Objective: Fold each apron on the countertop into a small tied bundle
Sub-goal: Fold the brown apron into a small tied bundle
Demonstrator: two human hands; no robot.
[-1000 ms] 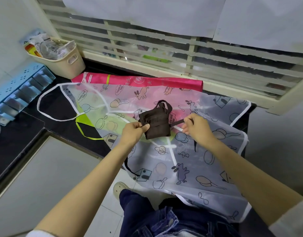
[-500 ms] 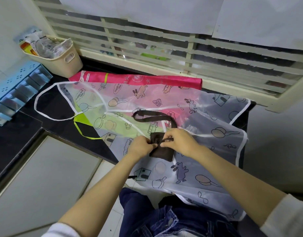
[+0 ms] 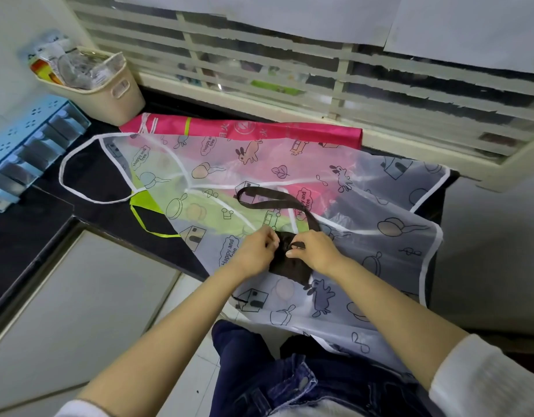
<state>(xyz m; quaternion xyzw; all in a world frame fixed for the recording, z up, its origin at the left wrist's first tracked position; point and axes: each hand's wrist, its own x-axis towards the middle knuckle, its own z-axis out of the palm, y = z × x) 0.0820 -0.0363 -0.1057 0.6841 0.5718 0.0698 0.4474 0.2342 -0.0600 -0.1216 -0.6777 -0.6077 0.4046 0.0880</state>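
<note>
The brown apron (image 3: 285, 263) is folded into a small dark bundle, and its strap (image 3: 268, 203) loops loose behind it. It lies on a translucent cartoon-printed apron (image 3: 365, 251) spread flat over the black countertop (image 3: 94, 176). Beneath that show a lime-green apron (image 3: 141, 203) and a pink apron (image 3: 259, 129).

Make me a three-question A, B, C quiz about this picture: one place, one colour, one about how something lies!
1. Where is the basket? A. back left of the counter B. on the floor C. on the windowsill
2. What colour is the bundle in the left hand and right hand? A. white B. brown C. blue
3. How does the see-through apron lie? A. rolled up B. hanging C. spread out
Answers: 1 A, it stands in the far left corner; 2 B, dark brown cloth shows below the hands; 3 C, it lies open across the counter.
</note>
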